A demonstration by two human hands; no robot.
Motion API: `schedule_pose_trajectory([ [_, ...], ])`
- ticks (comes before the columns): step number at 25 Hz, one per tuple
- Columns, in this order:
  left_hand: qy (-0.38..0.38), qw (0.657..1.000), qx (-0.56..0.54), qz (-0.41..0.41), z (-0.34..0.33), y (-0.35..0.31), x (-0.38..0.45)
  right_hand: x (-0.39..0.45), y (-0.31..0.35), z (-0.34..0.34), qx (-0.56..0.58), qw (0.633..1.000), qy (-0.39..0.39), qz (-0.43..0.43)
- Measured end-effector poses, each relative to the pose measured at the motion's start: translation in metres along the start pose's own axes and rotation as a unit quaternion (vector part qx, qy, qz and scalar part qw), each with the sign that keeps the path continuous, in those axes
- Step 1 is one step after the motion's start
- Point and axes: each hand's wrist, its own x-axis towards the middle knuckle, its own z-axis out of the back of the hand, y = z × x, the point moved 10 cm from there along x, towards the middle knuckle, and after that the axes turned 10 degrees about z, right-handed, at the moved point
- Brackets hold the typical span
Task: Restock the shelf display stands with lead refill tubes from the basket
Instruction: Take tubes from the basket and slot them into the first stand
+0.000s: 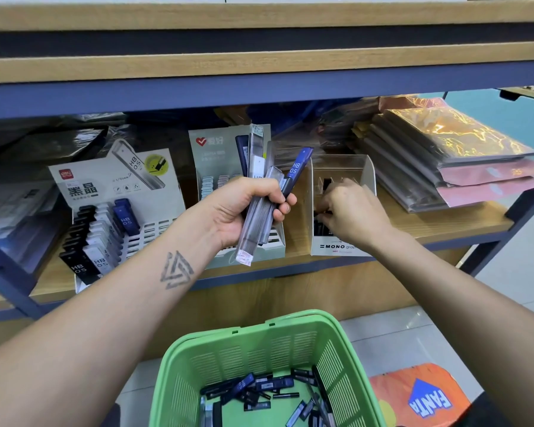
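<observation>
My left hand is shut on a bunch of lead refill tubes, clear ones and a blue one marked HB 05, held up in front of the middle display stand. My right hand reaches into the clear MONO display stand at the right, fingertips pinched on a black tube among those in it. The left display stand holds rows of black, white and blue tubes. A green basket below holds several loose tubes.
Stacked wrapped packs lie on the wooden shelf to the right. An upper shelf board runs overhead. An orange Fanta item lies on the tiled floor beside the basket.
</observation>
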Motion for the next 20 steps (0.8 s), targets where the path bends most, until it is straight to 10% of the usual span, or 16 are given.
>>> schedule_pose_trajectory([
  [20,0.014,1.0,0.004,0.001,0.0009,-0.0005,-0.0016,-0.0056,0.0081,-0.002,0.029,0.996,-0.084,-0.008],
])
